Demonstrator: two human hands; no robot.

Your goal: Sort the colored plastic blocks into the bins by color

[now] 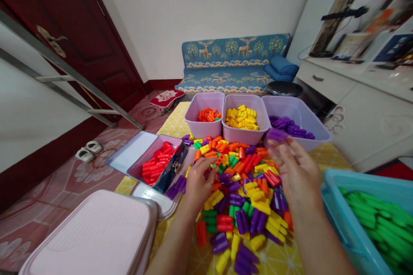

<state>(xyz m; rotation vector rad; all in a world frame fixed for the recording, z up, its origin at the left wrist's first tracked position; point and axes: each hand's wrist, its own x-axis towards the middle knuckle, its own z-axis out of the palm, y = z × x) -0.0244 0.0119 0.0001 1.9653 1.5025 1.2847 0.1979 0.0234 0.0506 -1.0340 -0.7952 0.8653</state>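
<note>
A loose pile of bullet-shaped plastic pieces [238,197], joined in short rows, covers the table in red, orange, yellow, green and purple. Over its left side, my left hand [198,184] has its fingers bent, with an orange plastic piece [220,160] at the fingertips. My right hand [298,169] is raised at the pile's right and pinches a purple plastic piece [276,134], slightly blurred. That piece is in front of the near wall of a lilac bin [318,131] of purple pieces.
Lilac bins hold orange [201,129] and yellow [241,134] pieces. Red pieces lie in an open box [176,167] at left; green ones fill a turquoise bin [335,206] at right. Pale lids [93,232] are stacked front left. Behind stand a blue sofa [226,71] and a ladder [74,73].
</note>
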